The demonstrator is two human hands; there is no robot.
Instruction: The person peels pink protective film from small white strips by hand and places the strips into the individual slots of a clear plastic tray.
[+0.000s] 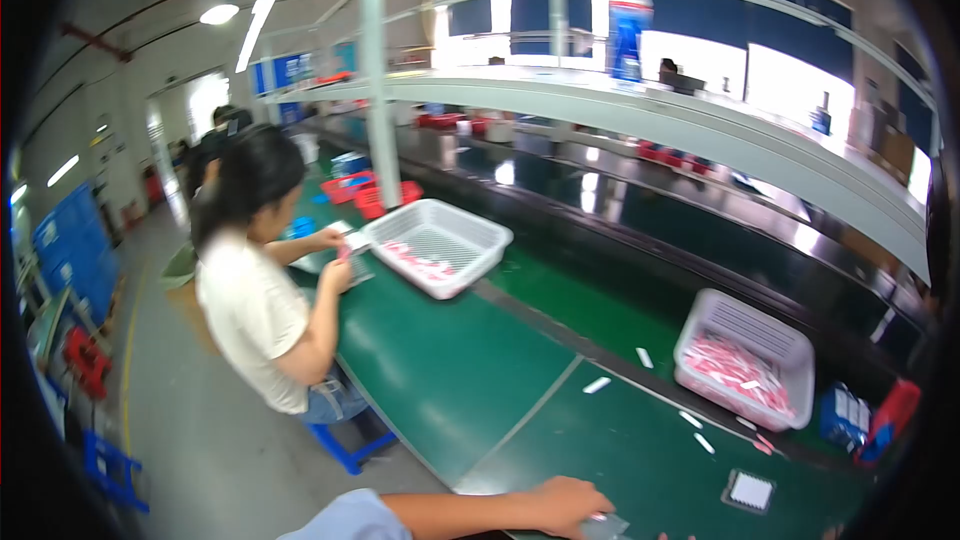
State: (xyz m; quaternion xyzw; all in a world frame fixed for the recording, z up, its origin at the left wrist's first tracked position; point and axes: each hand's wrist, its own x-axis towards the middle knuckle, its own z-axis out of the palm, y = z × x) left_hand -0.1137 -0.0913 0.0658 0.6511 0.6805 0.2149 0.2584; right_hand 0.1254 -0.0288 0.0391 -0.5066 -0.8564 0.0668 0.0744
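My left hand (568, 508) reaches in from the bottom edge, its fingers bent down over a clear, shiny plastic piece (605, 527) on the green table (450, 360). What exactly this piece is, I cannot make out. At the very bottom edge, slivers of fingertips (676, 537) show to the right of it, probably my right hand; the rest of that hand is out of frame. Nearby on the right lies a small dark-framed tray with a white face (750, 491). Several white strips (597, 385) lie loose beyond my hands.
A white basket (707, 315) of pink and white pieces (738, 375) stands at the right, with blue packs (845, 415) beside it. Another white basket (490, 230) stands farther left, near a seated co-worker (255, 310) handling a pink piece. A shelf (640, 105) spans overhead.
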